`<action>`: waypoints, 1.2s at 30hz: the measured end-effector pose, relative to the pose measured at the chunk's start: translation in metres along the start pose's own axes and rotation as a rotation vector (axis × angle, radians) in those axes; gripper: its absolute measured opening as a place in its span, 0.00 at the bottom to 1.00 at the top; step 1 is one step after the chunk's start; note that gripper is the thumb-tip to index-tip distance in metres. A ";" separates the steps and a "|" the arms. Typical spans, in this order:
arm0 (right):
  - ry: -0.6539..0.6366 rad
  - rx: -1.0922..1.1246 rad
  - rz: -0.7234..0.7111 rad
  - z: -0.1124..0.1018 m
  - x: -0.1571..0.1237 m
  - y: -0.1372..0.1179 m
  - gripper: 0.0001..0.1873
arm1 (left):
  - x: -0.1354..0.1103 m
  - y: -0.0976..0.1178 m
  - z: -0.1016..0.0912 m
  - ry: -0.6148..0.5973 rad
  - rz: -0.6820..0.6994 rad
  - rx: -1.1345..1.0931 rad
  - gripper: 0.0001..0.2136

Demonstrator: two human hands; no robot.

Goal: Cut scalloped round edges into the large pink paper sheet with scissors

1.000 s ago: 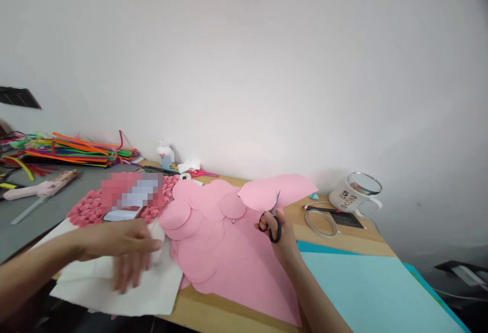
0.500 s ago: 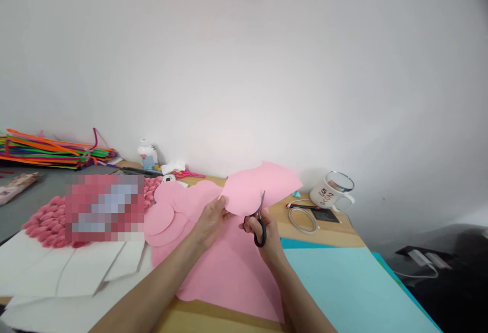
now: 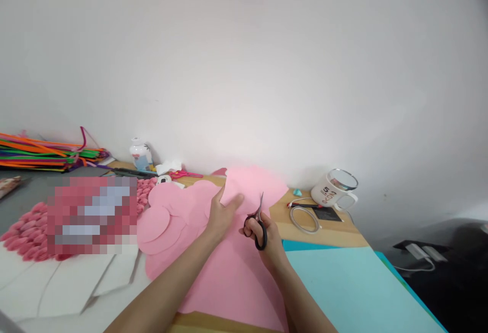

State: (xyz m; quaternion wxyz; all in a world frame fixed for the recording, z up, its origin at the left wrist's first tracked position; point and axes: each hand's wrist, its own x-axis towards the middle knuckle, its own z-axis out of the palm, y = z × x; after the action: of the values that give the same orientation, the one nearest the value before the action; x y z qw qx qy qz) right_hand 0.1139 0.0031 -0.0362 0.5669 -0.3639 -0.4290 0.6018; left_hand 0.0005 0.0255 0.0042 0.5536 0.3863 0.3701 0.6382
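Note:
My left hand [image 3: 224,216] grips the lower left edge of a raised piece of pink paper [image 3: 249,185], thumb on the near face. Black-handled scissors [image 3: 260,234] are in my right hand [image 3: 270,231], with fingers through the loops. Their blades point upward at the paper's lower edge and are slightly apart. Below both hands lies a larger pink sheet [image 3: 236,277]. Several pink paper circles [image 3: 153,222] overlap to the left of my left hand.
White sheets [image 3: 76,284] and a pink braided item [image 3: 28,234], partly pixelated, lie left. Behind are pipe cleaners [image 3: 49,152], a white jar [image 3: 141,154] and pink scissors [image 3: 186,174]. At right are a mug [image 3: 331,189], coiled cable [image 3: 304,220] and light blue sheets [image 3: 343,282].
The raised pink paper has turned, and my left hand has shifted right and up with its thumb now across the face. My right hand with the scissors has barely moved. The view shifted slightly.

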 end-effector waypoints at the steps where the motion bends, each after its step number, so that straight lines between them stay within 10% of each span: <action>1: 0.003 0.048 0.043 0.001 0.000 0.000 0.14 | 0.000 -0.001 -0.001 0.013 0.053 0.068 0.19; 7: 0.023 0.105 0.192 0.001 0.000 0.004 0.17 | 0.006 -0.015 -0.010 -0.040 0.149 0.203 0.26; 18: 0.168 -0.294 -0.168 0.000 0.002 -0.001 0.14 | 0.000 -0.017 -0.009 -0.115 -0.003 -0.013 0.17; 26: -0.055 0.136 0.322 -0.005 0.003 0.006 0.18 | 0.002 -0.026 -0.016 -0.059 0.009 0.171 0.11; 32: 0.052 -0.147 -0.002 -0.002 0.002 0.001 0.15 | -0.005 -0.014 -0.016 -0.012 0.037 0.313 0.10; 36: 0.005 -0.078 0.049 -0.002 0.004 0.004 0.13 | 0.003 -0.016 -0.018 -0.074 -0.036 0.278 0.12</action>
State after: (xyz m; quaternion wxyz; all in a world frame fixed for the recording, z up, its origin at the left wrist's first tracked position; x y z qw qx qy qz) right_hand 0.1134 0.0075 -0.0407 0.5383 -0.3976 -0.4419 0.5974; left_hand -0.0089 0.0290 -0.0176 0.5193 0.4761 0.4410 0.5561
